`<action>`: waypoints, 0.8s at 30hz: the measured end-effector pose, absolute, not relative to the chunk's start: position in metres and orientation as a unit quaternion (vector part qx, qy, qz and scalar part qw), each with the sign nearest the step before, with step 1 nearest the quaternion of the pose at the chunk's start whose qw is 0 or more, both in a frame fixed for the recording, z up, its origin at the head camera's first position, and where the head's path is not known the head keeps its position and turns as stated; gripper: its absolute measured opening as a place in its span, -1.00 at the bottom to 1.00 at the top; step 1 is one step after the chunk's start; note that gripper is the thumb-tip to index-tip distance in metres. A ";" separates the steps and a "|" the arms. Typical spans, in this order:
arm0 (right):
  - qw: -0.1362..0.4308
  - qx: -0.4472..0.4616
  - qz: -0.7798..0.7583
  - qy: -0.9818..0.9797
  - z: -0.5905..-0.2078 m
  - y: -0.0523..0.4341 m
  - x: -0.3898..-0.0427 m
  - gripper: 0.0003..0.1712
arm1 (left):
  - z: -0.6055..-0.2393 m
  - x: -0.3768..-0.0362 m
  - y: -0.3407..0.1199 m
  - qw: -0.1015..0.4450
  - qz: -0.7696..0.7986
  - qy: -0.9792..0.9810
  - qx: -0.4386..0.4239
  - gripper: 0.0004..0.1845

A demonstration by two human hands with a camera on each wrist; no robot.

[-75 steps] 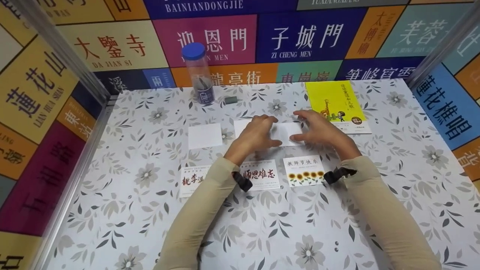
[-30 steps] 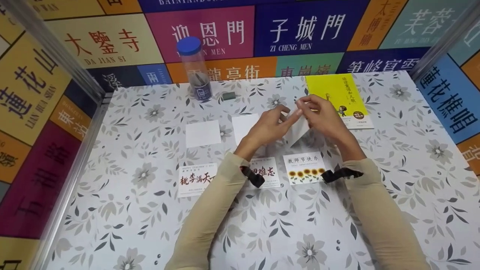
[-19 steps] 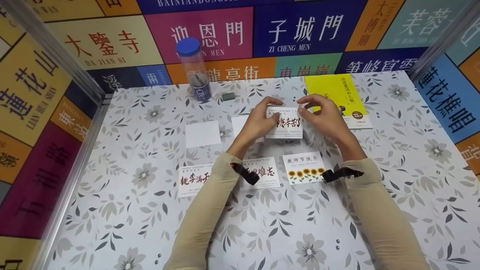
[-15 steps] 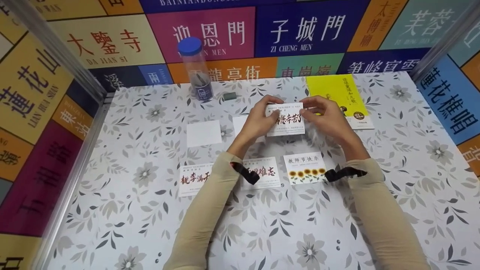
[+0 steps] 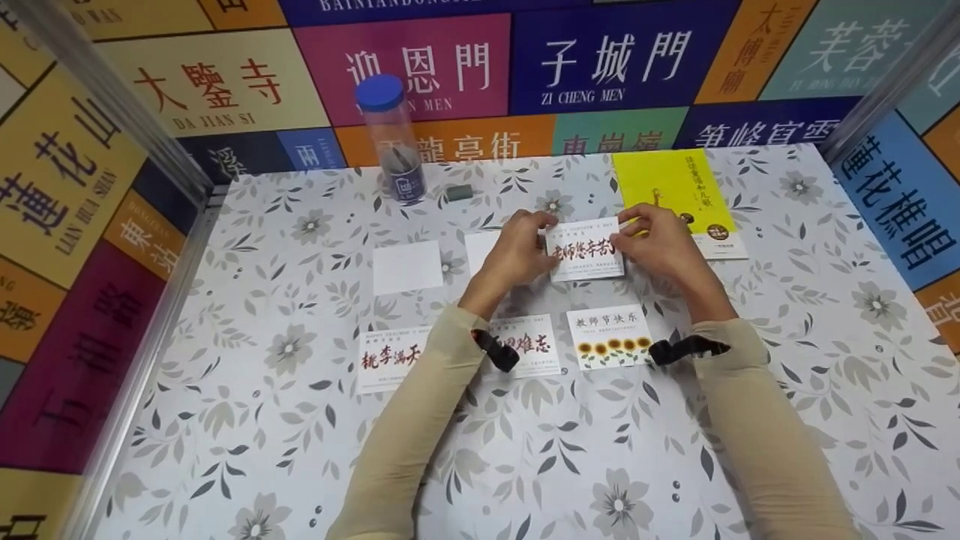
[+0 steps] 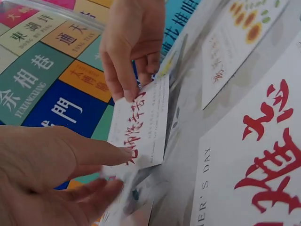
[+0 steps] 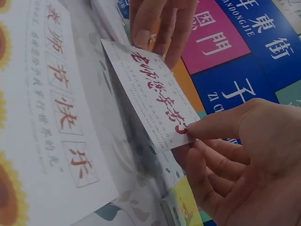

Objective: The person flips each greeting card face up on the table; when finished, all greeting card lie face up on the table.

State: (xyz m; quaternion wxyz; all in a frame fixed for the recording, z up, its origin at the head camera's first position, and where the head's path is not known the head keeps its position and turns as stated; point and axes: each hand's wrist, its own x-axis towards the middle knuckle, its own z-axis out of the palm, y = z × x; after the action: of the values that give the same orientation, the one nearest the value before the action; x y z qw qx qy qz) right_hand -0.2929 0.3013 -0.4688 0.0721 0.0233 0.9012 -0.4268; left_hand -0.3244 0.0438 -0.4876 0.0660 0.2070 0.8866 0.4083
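Both hands hold one white card (image 5: 586, 250) with red brush writing, printed side up, low over the floral table (image 5: 247, 450). My left hand (image 5: 537, 238) pinches its left edge and my right hand (image 5: 631, 232) pinches its right edge. The left wrist view shows the card (image 6: 141, 123) tilted, the left hand (image 6: 120, 169) at one end and the right hand's fingers (image 6: 128, 89) at the other. The right wrist view shows the card (image 7: 149, 96) pinched at its corner by the right hand (image 7: 188, 132), with the left hand's fingers (image 7: 142, 35) on the far end.
Two blank white cards (image 5: 407, 266) (image 5: 481, 246) lie to the left. Three printed cards lie nearer me: red writing (image 5: 386, 358), red writing (image 5: 529, 345), sunflowers (image 5: 609, 336). A yellow book (image 5: 671, 191), a blue-capped clear tube (image 5: 391, 139) and a small grey block (image 5: 459, 192) sit at the back.
The card was lifted from the table blank side up, turned over to show its red writing, and has come down and a little right, both hands still on it.
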 end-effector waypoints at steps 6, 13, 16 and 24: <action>0.064 0.007 -0.389 0.919 -0.483 0.299 -0.297 -0.54 | -0.473 -0.308 0.049 0.096 0.285 0.925 0.231 -0.31; 0.076 -0.032 -0.359 0.930 -0.484 0.303 -0.293 -0.41 | -0.476 -0.305 0.053 0.118 0.215 0.942 0.231 -0.47; 0.099 -0.082 -0.343 0.930 -0.481 0.305 -0.292 -0.22 | -0.476 -0.305 0.054 0.118 0.194 0.944 0.240 -0.58; 0.125 -0.142 -0.301 0.935 -0.480 0.309 -0.290 -0.04 | -0.475 -0.306 0.054 0.125 0.183 0.943 0.250 -0.51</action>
State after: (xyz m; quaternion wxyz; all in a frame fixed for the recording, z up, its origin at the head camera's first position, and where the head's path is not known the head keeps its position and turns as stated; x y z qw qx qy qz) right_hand -0.2898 0.3089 -0.4802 0.1248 -0.1420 0.9346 -0.3013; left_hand -0.3059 0.0544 -0.4753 0.1248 0.2499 0.9425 0.1835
